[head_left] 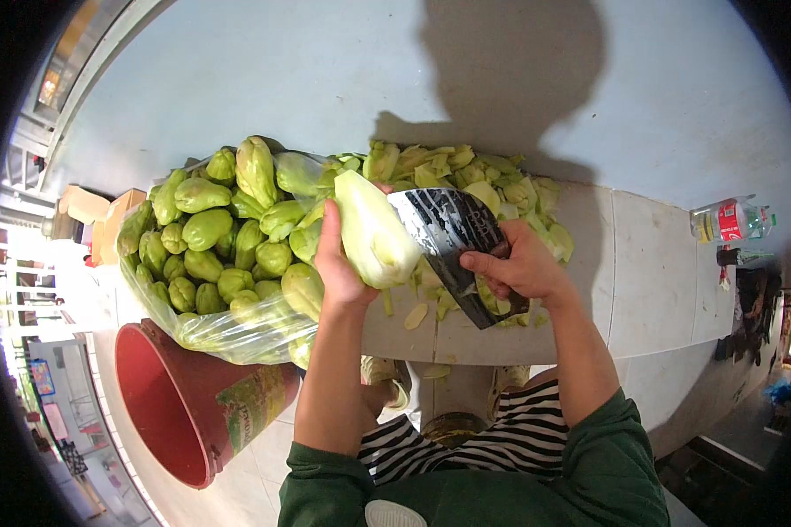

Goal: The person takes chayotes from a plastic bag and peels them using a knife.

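Observation:
A pale, peeled chayote (369, 233) rests in my left hand (341, 268), its fingers wrapped round the back and the thumb along its left side. My right hand (520, 263) is closed on a wide-bladed knife (444, 228) with a worn black coating, thumb pressed on the blade's side. The blade lies right beside the chayote's right edge, overlapping it slightly in this view. Beneath and behind the knife, a heap of green peelings (523, 198) covers part of the tiled ledge.
A clear plastic bag (237, 341) full of unpeeled chayotes (206, 228) lies on the left. Below it stands a red bucket (154, 395), tilted in this view. A plastic bottle (731, 220) is at the far right by the wall. Cardboard boxes (119, 224) sit at far left.

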{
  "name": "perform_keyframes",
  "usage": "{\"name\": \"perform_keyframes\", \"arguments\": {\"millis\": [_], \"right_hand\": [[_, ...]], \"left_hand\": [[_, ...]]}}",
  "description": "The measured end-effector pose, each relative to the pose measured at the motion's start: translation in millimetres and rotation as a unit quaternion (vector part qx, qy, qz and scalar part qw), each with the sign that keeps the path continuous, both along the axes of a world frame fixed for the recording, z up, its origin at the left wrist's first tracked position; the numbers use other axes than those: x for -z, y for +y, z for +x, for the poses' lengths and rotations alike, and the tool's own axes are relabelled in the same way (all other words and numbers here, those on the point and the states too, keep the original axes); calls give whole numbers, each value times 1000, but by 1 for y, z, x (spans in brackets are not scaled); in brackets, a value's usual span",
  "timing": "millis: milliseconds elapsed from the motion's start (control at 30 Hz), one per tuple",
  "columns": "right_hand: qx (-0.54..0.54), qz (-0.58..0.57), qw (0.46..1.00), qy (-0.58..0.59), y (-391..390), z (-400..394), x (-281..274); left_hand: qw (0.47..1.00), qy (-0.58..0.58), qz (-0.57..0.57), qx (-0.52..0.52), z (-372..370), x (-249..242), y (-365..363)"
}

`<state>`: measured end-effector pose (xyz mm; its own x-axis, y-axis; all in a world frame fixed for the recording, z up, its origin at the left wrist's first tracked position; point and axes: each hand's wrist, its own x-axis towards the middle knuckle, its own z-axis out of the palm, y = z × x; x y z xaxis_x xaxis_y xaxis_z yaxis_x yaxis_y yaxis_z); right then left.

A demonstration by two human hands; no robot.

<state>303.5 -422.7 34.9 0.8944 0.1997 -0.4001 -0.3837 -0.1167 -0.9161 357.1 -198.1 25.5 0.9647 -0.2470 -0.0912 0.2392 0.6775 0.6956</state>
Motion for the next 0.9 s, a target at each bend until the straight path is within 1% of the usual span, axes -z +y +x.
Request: {"name": "perform_keyframes", "arguments": {"millis": [67, 133, 200, 233, 300, 333, 467, 567, 633, 800, 900], "right_hand": [[-23, 12, 999, 22, -3, 0, 0], [-16, 14, 1000, 21, 1, 0, -6], [-9, 17, 1000, 21, 6, 1, -6], [-5, 39, 999, 15, 8, 1, -3], [-1, 61, 998, 10, 14, 1, 0], [7, 79, 997, 2, 16, 1, 0], [21, 127, 991, -20, 24, 1, 7], [22, 104, 994, 7, 28, 1, 4], [11, 107, 994, 1, 28, 1, 7], [0, 129, 992, 4, 29, 3, 6], [-8, 128, 992, -21, 29, 3, 4]], "left_hand": [[1000, -19, -16, 14, 3, 5, 4], [998, -39, -34, 28, 2, 3, 2], [1000, 26, 1, 10, -4, -3, -6], [1000, 26, 1, 9, -6, 0, -10], [997, 72, 18, -8, -9, 10, -15], [999, 41, 17, 17, -8, 15, -15], [998, 49, 5, 29, -9, 23, -17], [999, 42, 20, 10, -9, 24, -16], [998, 61, -2, -32, -7, 23, -15], [998, 61, -2, -1, -6, 20, -14], [998, 65, -2, 21, -6, 17, -14]]}}
